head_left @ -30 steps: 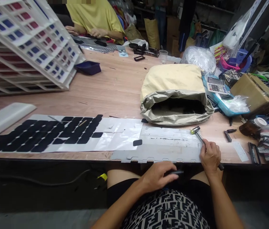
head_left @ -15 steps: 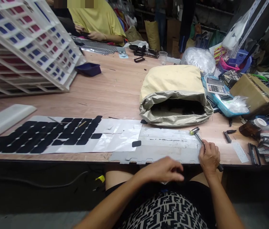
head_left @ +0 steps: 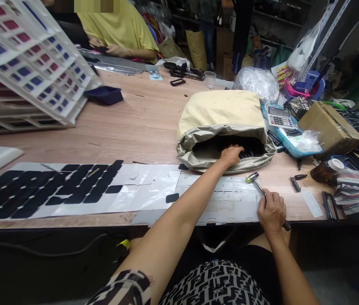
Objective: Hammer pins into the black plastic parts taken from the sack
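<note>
My left hand (head_left: pixel 231 155) reaches into the dark mouth of a cream woven sack (head_left: pixel 220 108) lying on the table. Its visible fingers are stretched out, though the tips are partly lost among black pieces (head_left: pixel 251 153) inside. My right hand (head_left: pixel 272 212) is closed round the handle of a small hammer (head_left: pixel 258 185), whose metal head with a yellowish face rests over a clear plastic sheet (head_left: pixel 230 197). Left of this, rows of flat black rounded pieces (head_left: pixel 39 188) lie on a white sheet (head_left: pixel 144 190). One single black piece (head_left: pixel 172 198) sits apart near the sheet's right end.
A white plastic crate (head_left: pixel 39 72) stands at the left, beside a dark blue tray (head_left: pixel 104 95). To the right are a blue basket with a calculator (head_left: pixel 280 117), a cardboard box (head_left: pixel 332 125), a brown jar (head_left: pixel 325 170) and a striped cloth (head_left: pixel 357 192). A person in yellow (head_left: pixel 118 31) sits opposite.
My left hand has moved from above my lap, forward and into the sack's opening. My right hand keeps the hammer in about the same place. The view has shifted slightly to the right.
</note>
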The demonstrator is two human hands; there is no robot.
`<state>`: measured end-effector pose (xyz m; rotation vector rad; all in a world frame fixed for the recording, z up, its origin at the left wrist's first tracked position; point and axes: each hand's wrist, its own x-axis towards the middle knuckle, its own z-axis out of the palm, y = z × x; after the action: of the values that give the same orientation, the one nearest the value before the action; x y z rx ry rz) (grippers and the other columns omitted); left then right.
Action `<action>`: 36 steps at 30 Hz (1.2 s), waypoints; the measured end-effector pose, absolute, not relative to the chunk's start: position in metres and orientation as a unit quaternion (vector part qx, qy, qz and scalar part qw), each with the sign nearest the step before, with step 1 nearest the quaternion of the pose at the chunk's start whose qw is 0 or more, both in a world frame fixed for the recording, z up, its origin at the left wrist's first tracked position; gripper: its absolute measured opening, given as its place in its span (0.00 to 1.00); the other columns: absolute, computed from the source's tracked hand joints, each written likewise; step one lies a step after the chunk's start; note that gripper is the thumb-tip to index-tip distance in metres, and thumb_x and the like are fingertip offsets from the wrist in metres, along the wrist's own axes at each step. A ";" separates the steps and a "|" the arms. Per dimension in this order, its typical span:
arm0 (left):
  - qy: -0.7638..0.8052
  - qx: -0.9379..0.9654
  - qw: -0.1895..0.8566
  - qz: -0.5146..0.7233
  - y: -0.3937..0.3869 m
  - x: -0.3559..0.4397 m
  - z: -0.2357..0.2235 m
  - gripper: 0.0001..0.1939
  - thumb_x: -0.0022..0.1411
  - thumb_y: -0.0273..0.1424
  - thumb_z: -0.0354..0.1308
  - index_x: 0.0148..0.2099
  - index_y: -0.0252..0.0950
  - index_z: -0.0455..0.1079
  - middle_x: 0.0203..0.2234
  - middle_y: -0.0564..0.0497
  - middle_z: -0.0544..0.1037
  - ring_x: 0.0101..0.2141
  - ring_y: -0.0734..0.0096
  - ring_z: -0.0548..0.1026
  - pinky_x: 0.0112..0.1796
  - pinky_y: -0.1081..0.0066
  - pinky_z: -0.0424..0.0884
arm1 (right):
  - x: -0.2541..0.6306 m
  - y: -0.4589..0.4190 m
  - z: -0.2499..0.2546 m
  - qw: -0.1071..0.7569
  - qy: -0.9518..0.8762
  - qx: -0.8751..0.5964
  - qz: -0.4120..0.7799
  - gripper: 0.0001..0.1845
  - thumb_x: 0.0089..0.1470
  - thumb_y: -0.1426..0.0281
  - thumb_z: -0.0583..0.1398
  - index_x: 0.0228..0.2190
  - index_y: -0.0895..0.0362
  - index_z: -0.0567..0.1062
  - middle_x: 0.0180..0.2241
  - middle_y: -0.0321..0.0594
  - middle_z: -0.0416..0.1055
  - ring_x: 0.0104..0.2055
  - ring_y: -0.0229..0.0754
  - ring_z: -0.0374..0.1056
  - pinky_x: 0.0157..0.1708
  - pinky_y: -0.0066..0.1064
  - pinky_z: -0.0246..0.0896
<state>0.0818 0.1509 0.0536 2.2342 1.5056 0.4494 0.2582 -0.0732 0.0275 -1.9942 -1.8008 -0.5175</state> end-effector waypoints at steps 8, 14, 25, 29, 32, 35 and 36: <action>0.572 0.777 0.181 0.188 0.131 0.071 0.060 0.10 0.62 0.35 0.59 0.44 0.40 0.77 0.42 0.46 0.78 0.49 0.56 0.69 0.48 0.62 0.67 | 0.260 -0.072 0.027 0.202 -0.642 -0.715 -0.191 0.16 0.60 0.70 0.54 0.47 0.52 0.76 0.36 0.40 0.68 0.37 0.43 0.57 0.38 0.35 0.48; 0.471 0.800 0.184 0.324 0.067 0.030 0.067 0.11 0.63 0.36 0.61 0.45 0.39 0.77 0.37 0.48 0.78 0.41 0.61 0.69 0.44 0.62 0.65 | 0.260 -0.072 0.027 0.203 -0.644 -0.711 -0.193 0.16 0.61 0.70 0.54 0.47 0.53 0.76 0.35 0.41 0.69 0.37 0.43 0.58 0.37 0.35 0.49; 0.489 0.761 0.281 0.322 0.015 -0.019 0.012 0.09 0.58 0.34 0.66 0.42 0.40 0.78 0.33 0.50 0.76 0.41 0.61 0.67 0.44 0.63 0.65 | 0.265 -0.071 0.035 0.212 -0.651 -0.716 -0.139 0.17 0.62 0.69 0.53 0.47 0.54 0.77 0.35 0.42 0.71 0.38 0.44 0.61 0.38 0.35 0.53; 0.481 0.769 0.274 0.319 0.016 -0.018 0.014 0.09 0.58 0.33 0.65 0.42 0.40 0.79 0.33 0.50 0.75 0.41 0.62 0.66 0.44 0.63 0.65 | 0.254 -0.077 0.040 0.300 -0.651 -0.696 -0.034 0.19 0.63 0.68 0.53 0.51 0.54 0.75 0.40 0.43 0.74 0.43 0.45 0.67 0.42 0.35 0.61; 0.482 0.770 0.274 0.316 0.017 -0.018 0.014 0.09 0.58 0.33 0.65 0.42 0.40 0.79 0.33 0.50 0.75 0.41 0.62 0.66 0.45 0.63 0.65 | 0.231 -0.083 0.043 0.368 -0.677 -0.634 0.073 0.19 0.65 0.66 0.52 0.52 0.55 0.75 0.46 0.45 0.75 0.48 0.43 0.70 0.48 0.36 0.66; 0.480 0.769 0.275 0.320 0.017 -0.019 0.012 0.10 0.58 0.33 0.65 0.43 0.41 0.80 0.34 0.50 0.75 0.41 0.63 0.66 0.45 0.63 0.65 | 0.208 -0.088 0.047 0.382 -0.708 -0.576 0.146 0.18 0.65 0.66 0.52 0.51 0.54 0.75 0.46 0.45 0.76 0.49 0.43 0.72 0.51 0.37 0.68; 0.478 0.770 0.274 0.323 0.018 -0.019 0.011 0.10 0.58 0.33 0.65 0.43 0.41 0.80 0.34 0.50 0.75 0.41 0.63 0.66 0.45 0.63 0.65 | 0.202 -0.088 0.048 0.385 -0.714 -0.564 0.152 0.18 0.65 0.67 0.52 0.51 0.54 0.75 0.46 0.45 0.76 0.49 0.43 0.72 0.50 0.37 0.68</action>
<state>-0.0188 0.0175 0.0110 2.0699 1.2870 0.8675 0.2020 -0.0884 0.0483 -1.4377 -1.8198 0.3881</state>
